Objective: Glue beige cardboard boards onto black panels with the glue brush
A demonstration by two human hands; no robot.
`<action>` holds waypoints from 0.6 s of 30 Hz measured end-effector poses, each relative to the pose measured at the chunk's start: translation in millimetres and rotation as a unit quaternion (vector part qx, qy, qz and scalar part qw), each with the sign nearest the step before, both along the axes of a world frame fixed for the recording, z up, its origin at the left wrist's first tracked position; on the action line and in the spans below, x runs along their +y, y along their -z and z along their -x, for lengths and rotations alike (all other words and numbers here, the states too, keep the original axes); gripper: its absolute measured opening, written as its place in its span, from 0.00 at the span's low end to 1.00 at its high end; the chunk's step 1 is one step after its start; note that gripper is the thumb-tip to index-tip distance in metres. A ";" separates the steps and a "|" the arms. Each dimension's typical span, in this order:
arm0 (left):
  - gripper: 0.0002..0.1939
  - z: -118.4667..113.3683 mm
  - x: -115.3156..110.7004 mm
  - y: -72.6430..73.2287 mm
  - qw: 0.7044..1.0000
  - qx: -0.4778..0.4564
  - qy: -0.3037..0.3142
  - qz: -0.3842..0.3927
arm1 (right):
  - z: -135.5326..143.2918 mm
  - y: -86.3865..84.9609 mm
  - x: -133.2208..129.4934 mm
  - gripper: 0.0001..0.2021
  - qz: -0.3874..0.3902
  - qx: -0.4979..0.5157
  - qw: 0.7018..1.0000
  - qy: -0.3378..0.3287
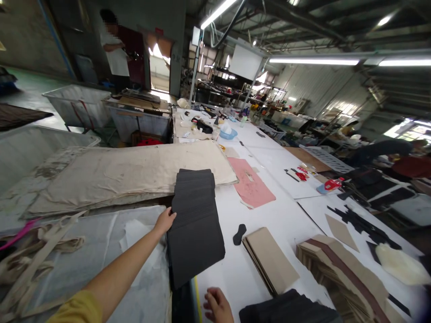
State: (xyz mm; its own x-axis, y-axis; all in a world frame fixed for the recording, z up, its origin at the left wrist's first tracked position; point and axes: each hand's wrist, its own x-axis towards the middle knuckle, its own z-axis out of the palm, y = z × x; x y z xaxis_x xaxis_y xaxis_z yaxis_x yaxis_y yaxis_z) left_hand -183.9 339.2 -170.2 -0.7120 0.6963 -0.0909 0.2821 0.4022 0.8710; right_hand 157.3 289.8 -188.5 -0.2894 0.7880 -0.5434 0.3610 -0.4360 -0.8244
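Note:
A fanned stack of black sheets point(197, 242) lies along the near left edge of the white table. My left hand point(165, 220) reaches out to the stack's left side, its fingers closed at the edge of the sheets. Low in the view, my right hand point(218, 306) is over the table edge, fingers loosely bent and apart, with nothing visible in them. Just right of it is a second pile of black sheets point(289, 309), cut off by the frame. A small black bone-shaped piece point(239, 234) lies beside a stack of beige boards point(272, 260).
Further right stand larger stacks of beige pieces point(336, 273). A pink sheet point(252, 181) lies beyond the black stack. A cloth-covered surface point(134, 168) and plastic bins point(79, 105) are at the left. A bottle point(332, 185) lies far right. A person point(116, 51) stands at the back.

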 end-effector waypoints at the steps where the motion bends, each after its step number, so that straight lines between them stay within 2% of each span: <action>1: 0.15 -0.7 -0.2 1.6 1.000 0.003 -0.003 0.000 | 18.3 2.6 9.7 0.13 -0.003 -0.004 1.000 -0.014; 4: 0.18 3.3 0.9 2.9 1.000 0.011 -0.009 0.005 | 63.1 8.4 35.6 0.12 -0.046 -0.028 0.998 -0.044; 7: 0.19 11.3 4.8 2.8 1.000 0.015 -0.019 0.010 | 85.6 13.6 52.4 0.11 -0.079 -0.068 0.993 -0.052; 18: 0.15 29.7 25.7 2.0 0.997 0.043 -0.054 0.030 | 90.3 19.2 62.2 0.10 -0.077 -0.098 0.990 -0.061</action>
State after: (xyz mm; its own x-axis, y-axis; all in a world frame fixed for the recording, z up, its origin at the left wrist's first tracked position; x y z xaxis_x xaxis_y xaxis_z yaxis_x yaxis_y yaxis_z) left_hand -213.6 364.9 -172.1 -0.7897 0.6100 -0.0656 0.3067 0.4850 0.8190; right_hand 67.0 352.0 -207.7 -0.2874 0.8322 -0.4741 0.5632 -0.2536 -0.7865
